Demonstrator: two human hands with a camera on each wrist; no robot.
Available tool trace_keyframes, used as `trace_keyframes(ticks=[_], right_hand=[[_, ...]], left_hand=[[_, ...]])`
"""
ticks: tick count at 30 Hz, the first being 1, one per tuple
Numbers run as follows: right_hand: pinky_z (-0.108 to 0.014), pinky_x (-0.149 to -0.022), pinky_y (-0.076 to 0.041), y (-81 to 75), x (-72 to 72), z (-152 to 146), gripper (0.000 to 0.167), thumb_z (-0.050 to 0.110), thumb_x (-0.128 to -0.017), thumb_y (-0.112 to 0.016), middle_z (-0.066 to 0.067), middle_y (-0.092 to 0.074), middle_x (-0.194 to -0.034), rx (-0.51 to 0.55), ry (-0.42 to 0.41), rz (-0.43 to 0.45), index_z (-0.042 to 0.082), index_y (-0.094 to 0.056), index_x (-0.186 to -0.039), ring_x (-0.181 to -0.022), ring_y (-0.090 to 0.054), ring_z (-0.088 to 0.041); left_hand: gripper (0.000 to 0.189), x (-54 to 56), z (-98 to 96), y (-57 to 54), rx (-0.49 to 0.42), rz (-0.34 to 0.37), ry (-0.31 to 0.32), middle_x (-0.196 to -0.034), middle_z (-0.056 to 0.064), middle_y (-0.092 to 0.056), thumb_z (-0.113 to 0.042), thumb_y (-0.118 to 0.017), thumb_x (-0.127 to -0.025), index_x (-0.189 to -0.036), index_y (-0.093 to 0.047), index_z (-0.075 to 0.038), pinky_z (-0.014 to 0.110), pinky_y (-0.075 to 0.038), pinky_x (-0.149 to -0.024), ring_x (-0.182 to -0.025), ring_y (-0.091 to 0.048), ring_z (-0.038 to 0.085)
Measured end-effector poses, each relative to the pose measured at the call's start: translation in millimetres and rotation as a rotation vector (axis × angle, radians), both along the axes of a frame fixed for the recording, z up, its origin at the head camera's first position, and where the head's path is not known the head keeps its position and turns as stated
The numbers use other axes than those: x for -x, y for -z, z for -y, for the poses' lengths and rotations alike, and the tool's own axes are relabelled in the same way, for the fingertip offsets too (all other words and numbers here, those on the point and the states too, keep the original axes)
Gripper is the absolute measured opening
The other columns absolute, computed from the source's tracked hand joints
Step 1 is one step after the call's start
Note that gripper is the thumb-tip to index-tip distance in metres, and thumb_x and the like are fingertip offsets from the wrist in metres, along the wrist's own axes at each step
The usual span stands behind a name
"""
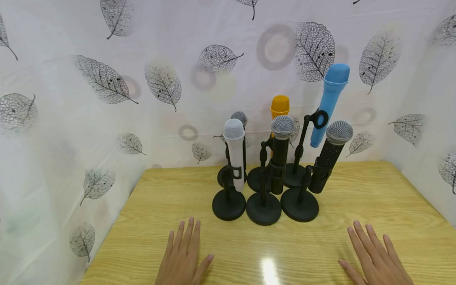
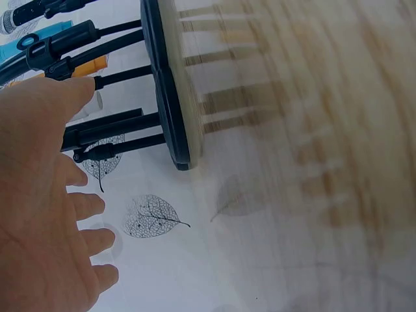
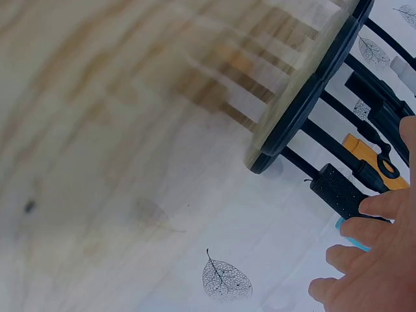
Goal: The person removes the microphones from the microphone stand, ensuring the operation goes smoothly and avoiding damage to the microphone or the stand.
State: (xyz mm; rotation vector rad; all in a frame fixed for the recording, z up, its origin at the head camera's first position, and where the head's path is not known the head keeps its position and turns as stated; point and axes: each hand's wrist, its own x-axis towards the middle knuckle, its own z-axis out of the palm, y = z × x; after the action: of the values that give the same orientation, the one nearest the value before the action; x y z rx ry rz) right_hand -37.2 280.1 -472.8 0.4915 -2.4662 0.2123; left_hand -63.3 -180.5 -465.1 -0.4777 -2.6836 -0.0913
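Note:
Palm down at the table's near left, my left hand [image 1: 183,255] has its fingers spread straight and holds nothing. My right hand [image 1: 375,255] lies the same way at the near right, also holding nothing. Beyond and between them, several microphones stand in black round-based stands. In the front row are a white microphone [image 1: 234,150], a black one with a silver head [image 1: 280,158] and a speckled black one [image 1: 328,158]. Behind them are a dark grey-headed microphone [image 1: 239,117], an orange one [image 1: 280,105] and a raised, tilted blue one [image 1: 330,99].
The wooden table [image 1: 160,202] reaches back to a white leaf-printed sheet [image 1: 178,47] that hangs behind and along both sides. The round stand bases [image 1: 263,211] sit close together at the back middle. A light glare shows on the tabletop between the hands.

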Motion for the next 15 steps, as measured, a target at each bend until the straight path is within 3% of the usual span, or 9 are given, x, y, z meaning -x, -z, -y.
trace_keyframes(ticks=[6, 11, 15], right_hand=[[-0.046, -0.124, 0.002, 0.1, -1.0, 0.7, 0.089, 0.066, -0.097, -0.052, -0.003, -0.016, -0.169, -0.007, 0.009, 0.024, 0.011, -0.024, -0.162, -0.154, -0.002, -0.012], [-0.046, -0.124, 0.003, -0.4, -1.3, 1.0, 0.092, 0.063, -0.095, -0.057, -0.009, -0.021, -0.167, -0.018, 0.009, 0.037, 0.012, -0.021, -0.162, -0.154, 0.0, -0.012], [-0.045, -0.124, 0.001, -1.2, -0.4, 1.0, 0.089, 0.065, -0.097, -0.053, -0.01, -0.025, -0.166, -0.018, -0.001, 0.024, 0.011, -0.025, -0.162, -0.155, -0.002, -0.013]], left_hand=[[0.086, -0.9, 0.0, -0.9, 0.004, 0.002, 0.004, -0.159, 0.018, -0.037, -0.056, -0.065, -0.094, -0.154, -0.037, -0.002, 0.052, -0.008, -0.124, -0.144, -0.037, 0.041], [0.085, -1.4, -0.8, -2.4, 0.003, 0.025, 0.001, -0.159, 0.018, -0.036, -0.056, -0.064, -0.094, -0.155, -0.036, -0.003, 0.049, -0.003, -0.124, -0.144, -0.036, 0.041], [0.085, -1.5, -1.2, -5.4, -0.001, 0.059, -0.006, -0.16, 0.017, -0.035, -0.056, -0.064, -0.095, -0.156, -0.035, -0.003, 0.056, -0.017, -0.121, -0.146, -0.034, 0.04]])
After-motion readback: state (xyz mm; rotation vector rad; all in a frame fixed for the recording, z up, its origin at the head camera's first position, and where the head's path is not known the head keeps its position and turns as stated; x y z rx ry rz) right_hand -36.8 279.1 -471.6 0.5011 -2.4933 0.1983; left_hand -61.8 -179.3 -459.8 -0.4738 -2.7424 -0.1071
